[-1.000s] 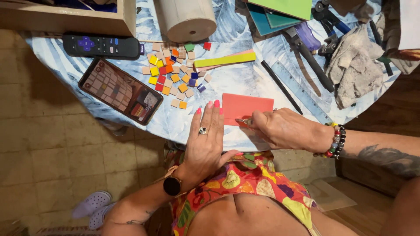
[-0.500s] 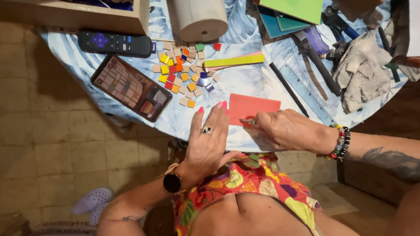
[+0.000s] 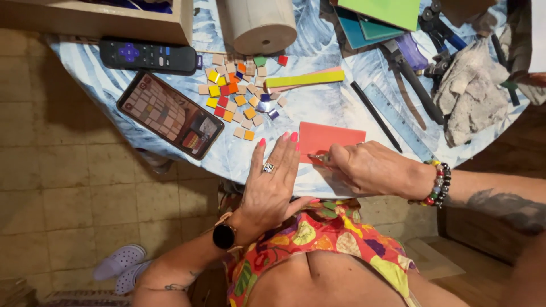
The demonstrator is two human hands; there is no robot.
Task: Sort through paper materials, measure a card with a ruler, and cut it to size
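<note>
Blue-patterned table [image 3: 318, 108]: left hand [image 3: 273, 179] flat beside red tile [image 3: 333, 139]; right hand [image 3: 372, 169] grips small tool on it.

Coral-red tile [image 3: 333, 138], blue-white leaf-patterned tablecloth [image 3: 318, 105], multicoloured small tiles [image 3: 239, 94]

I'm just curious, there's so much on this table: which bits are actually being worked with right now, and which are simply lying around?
In use:
left hand, pressing flat
red tile
right hand
small tool, tip on the tile

Lying about:
phone
remote control
small mosaic squares
ruler
pliers
grey rag
</note>
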